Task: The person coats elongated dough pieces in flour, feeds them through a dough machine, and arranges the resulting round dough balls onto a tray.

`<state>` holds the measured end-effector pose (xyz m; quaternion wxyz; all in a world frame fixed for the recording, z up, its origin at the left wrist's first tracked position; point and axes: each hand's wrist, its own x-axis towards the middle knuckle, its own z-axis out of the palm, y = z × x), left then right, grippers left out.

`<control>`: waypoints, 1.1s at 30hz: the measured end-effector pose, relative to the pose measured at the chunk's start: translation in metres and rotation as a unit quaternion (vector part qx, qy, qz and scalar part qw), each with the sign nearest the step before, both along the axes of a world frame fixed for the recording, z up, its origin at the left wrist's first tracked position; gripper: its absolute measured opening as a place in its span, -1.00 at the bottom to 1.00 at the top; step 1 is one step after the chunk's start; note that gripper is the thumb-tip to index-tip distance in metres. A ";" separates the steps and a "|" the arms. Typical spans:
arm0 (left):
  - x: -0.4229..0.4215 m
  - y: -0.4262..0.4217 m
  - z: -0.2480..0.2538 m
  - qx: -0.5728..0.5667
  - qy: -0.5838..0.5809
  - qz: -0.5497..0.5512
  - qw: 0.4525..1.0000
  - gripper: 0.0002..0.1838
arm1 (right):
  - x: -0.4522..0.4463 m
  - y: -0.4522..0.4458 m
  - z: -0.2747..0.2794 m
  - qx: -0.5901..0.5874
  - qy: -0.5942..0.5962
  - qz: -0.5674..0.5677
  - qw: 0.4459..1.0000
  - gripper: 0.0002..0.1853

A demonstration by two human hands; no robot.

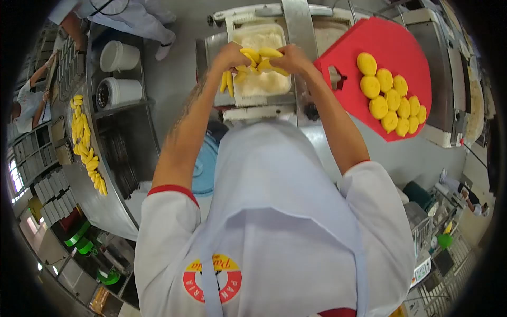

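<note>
Several long yellow dough pieces [252, 54] are bunched between my two hands, above a white tub [237, 95] of pale powder that looks like flour. My left hand [231, 56] is closed around the left end of the bunch. Its right end is gripped by my right hand [293, 59], whose fingers are partly hidden. A couple of narrow yellow dough strips [227, 83] lie beside the tub, just below my left hand. To the right, several round yellow dough pieces [392, 99] sit grouped on a red board [338, 58].
A steel table [113, 198] on the left carries a row of long yellow dough pieces [82, 132]. White buckets [120, 56] stand on shelving near it. A blue lid [205, 169] is below my left arm. Other people [140, 24] are in the background.
</note>
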<state>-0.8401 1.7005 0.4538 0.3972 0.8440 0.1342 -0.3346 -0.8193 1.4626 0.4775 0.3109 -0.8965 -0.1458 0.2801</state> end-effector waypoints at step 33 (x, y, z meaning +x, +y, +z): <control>-0.194 0.135 0.066 -0.560 -0.056 0.510 0.651 -0.62 | -0.060 0.027 0.119 0.300 0.210 -0.215 0.905 -0.69</control>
